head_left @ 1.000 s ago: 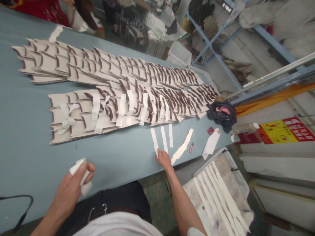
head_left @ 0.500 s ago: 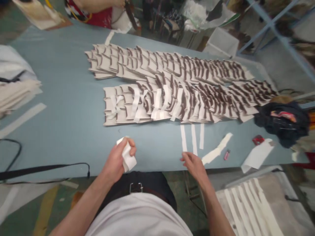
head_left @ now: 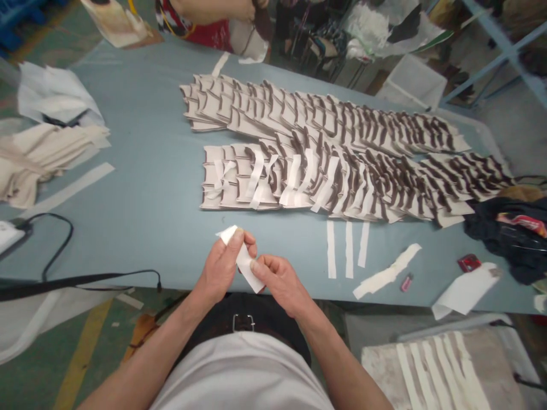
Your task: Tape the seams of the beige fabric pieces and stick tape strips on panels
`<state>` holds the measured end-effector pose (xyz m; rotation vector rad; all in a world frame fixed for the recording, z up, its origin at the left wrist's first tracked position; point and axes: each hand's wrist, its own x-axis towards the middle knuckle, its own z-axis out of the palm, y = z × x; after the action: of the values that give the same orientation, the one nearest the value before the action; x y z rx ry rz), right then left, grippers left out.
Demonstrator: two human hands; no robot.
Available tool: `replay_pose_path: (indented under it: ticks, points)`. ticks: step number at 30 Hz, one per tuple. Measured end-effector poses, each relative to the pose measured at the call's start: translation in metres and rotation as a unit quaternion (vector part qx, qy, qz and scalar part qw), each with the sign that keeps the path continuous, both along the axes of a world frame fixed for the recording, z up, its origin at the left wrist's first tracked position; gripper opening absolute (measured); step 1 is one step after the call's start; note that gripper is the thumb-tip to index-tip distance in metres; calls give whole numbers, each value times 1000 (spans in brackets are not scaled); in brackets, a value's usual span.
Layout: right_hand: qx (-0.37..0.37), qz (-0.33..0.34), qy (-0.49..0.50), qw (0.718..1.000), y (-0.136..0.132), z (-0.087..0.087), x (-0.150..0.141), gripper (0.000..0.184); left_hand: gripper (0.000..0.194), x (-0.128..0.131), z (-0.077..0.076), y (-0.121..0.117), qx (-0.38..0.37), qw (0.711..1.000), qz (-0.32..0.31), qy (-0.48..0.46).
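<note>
A folded white strip, paper or cloth, is held between both hands near the front edge of the table. My left hand is closed on its upper end, thumb on top. Lower down, my right hand pinches the strip between thumb and fingers. Beyond the hands lies a long row of overlapping beige pieces with dark brown edges, with several white strips laid across it. Three narrow white strips lie on the table to the right of my hands.
A second row of beige pieces lies behind the first. Rightward are a torn cream strip, a pink lighter-like object, a small red object and a white sheet. Folded cloth and a black strap are at left.
My right hand has moved left from beside the narrow strips and now grips the white strip with my left hand. The camera view has shifted slightly left.
</note>
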<state>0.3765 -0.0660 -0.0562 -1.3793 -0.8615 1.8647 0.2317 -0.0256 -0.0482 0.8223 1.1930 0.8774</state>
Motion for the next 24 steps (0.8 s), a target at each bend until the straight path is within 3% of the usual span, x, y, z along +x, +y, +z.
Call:
replay_pose_path:
  ticks: [6, 11, 15, 18, 24]
  points:
    - [-31, 15, 41, 999, -1, 12, -9, 70, 63, -8, -10, -4, 42, 997, -53, 44]
    - [22, -28, 15, 999, 8, 28, 1, 60, 61, -11, -19, -9, 65, 991, -102, 55]
    - [64, -73, -31, 995, 23, 36, 13, 45, 53, -16, -14, -10, 79, 985, -146, 55]
    - [81, -106, -5, 991, 38, 43, 21, 36, 44, -22, -8, -12, 79, 979, -174, 68]
    - [52, -145, 77, 985, 68, 56, 31, 37, 55, -26, -14, -19, 56, 969, -225, 82]
